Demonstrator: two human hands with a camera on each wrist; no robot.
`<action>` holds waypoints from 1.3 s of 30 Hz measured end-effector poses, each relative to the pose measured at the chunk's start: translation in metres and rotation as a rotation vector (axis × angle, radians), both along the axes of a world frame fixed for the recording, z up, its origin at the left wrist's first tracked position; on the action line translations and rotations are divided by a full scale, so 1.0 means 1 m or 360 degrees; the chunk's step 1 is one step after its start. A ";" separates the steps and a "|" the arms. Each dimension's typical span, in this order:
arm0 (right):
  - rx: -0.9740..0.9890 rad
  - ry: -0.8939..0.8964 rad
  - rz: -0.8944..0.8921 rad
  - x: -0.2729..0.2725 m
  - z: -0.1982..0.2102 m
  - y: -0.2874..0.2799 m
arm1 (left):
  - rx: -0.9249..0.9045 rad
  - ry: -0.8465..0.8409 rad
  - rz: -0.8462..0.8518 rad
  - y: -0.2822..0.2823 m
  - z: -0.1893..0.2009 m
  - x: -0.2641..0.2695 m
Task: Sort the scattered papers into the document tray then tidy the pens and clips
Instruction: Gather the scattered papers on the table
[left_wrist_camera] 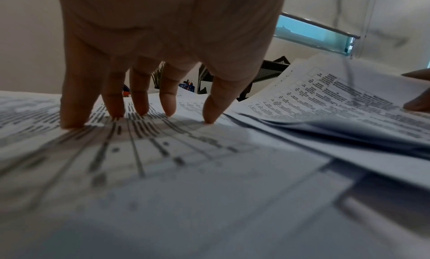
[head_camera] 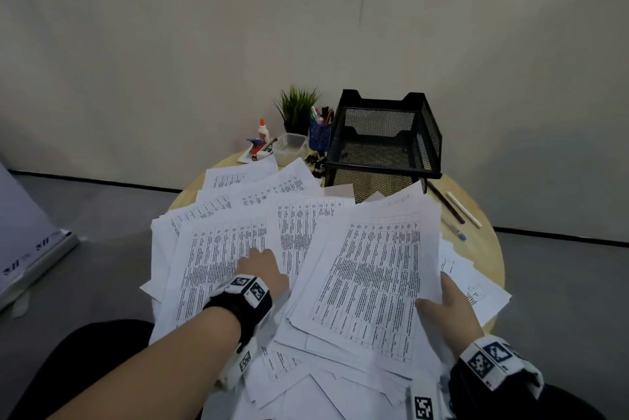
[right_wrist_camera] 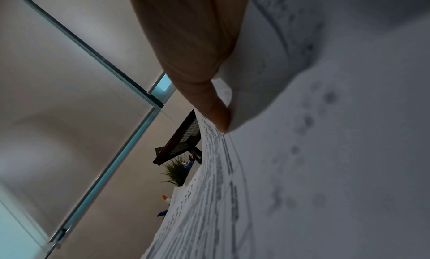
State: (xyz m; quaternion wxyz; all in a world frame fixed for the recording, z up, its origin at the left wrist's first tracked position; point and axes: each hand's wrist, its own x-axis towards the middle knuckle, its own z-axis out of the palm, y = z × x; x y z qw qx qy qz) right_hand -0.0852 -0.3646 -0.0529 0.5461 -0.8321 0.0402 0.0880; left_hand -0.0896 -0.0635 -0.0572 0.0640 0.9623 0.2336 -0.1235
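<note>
Printed white papers (head_camera: pixel 238 215) lie fanned over a round wooden table (head_camera: pixel 490 249). My left hand (head_camera: pixel 263 268) presses straight fingertips (left_wrist_camera: pixel 139 108) down on a sheet (left_wrist_camera: pixel 163 171) at the left of the pile. My right hand (head_camera: pixel 446 300) pinches the right edge of a lifted stack of papers (head_camera: pixel 371 270), thumb (right_wrist_camera: pixel 216 114) on top of the stack (right_wrist_camera: pixel 325 134). The black mesh document tray (head_camera: pixel 384 144) stands at the back of the table, with nothing in its tiers that I can see. Three loose pens (head_camera: pixel 456 212) lie right of the tray.
A blue pen cup (head_camera: pixel 320 133), a small plant (head_camera: pixel 297 109), a clear plastic box (head_camera: pixel 289 147), a glue bottle (head_camera: pixel 261 128) and a stapler (head_camera: pixel 258 149) crowd the back left. Dark binder clips (head_camera: pixel 315 162) lie beside the tray. The wall stands close behind.
</note>
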 end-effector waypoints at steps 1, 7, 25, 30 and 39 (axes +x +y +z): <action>0.0015 -0.0004 0.0007 -0.001 0.001 -0.001 | 0.0010 0.0011 0.0000 0.001 0.001 0.002; 0.0001 0.0017 0.0011 0.001 -0.001 -0.004 | 0.0076 0.0063 0.0055 -0.002 0.002 0.011; -0.0168 0.0058 0.0129 0.003 -0.007 0.011 | -0.0297 -0.0128 -0.0198 -0.037 0.040 0.024; -0.0262 0.0050 0.0206 0.005 -0.008 0.020 | -0.0912 -0.0293 -0.0136 -0.083 0.038 0.025; 0.0087 0.0012 0.0002 0.005 -0.010 0.029 | -0.1104 -0.0354 -0.0344 -0.135 0.027 0.008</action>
